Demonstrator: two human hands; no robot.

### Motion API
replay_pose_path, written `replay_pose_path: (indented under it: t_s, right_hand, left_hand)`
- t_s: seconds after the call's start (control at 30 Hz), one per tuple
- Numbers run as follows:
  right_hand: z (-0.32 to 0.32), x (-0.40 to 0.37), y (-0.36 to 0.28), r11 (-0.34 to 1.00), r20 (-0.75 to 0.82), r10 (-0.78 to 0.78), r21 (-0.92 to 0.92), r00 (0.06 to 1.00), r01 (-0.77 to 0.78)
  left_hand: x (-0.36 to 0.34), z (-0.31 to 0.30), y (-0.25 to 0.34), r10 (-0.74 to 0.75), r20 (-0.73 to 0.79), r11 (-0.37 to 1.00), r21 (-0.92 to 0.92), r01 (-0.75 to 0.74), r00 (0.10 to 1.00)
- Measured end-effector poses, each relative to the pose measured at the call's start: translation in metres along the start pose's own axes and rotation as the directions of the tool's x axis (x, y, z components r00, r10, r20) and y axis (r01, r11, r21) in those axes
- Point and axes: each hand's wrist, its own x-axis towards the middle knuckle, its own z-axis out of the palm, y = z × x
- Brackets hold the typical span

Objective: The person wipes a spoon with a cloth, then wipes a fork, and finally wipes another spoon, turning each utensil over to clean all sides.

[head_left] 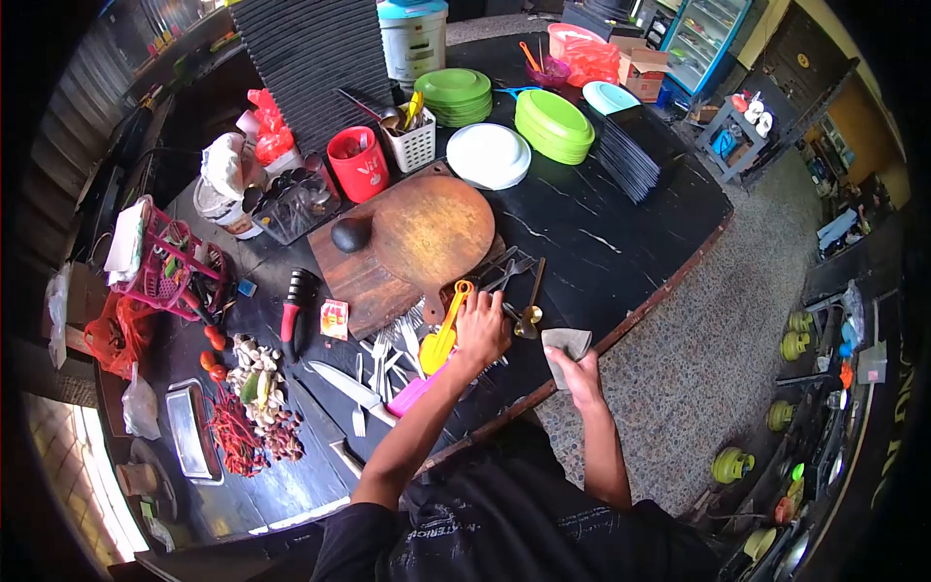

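Cutlery [398, 344] under left hand [482, 330], its grip unclear, right hand [580, 373], grip closed on grey cloth [565, 341], red cup [357, 163] lettering unreadable

You've got two stacks of round green plastic plates [554, 124] up top, with one round white plate [488, 155] and one pale blue plate [610, 95] alongside. There's one round wooden chopping board [427, 228], one red plastic cup [358, 163], one pink wire basket [165, 267] and one yellow plastic spatula [438, 341]. And count one grey folded cloth [567, 341].
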Motion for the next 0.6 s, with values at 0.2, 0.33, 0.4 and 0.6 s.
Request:
replay_pose_path:
  t_s: [0.2,0.33,0.4,0.6]
  right_hand:
    - [-0.007,-0.014,0.003,1.0,-0.031,0.004,0.01,1.0,-0.004]
    - [-0.012,-0.014,0.007,1.0,-0.016,0.02,-0.001,1.0,-0.02]
    - [-0.014,-0.014,0.005,1.0,-0.009,0.013,0.0,1.0,-0.013]
    - [-0.013,-0.012,-0.001,1.0,0.03,-0.014,-0.016,0.999,0.014]
  left_hand:
    - [-0.006,0.024,-0.012,-0.022,0.081,0.951,0.309,-0.004,0.997]
    - [-0.004,0.009,-0.005,-0.074,0.073,0.966,0.251,0.053,0.995]
    - [0.0,-0.003,-0.007,-0.081,0.072,0.972,0.225,0.063,0.994]
    - [0.007,-0.044,-0.018,-0.071,-0.44,0.977,-0.209,-0.026,0.895]
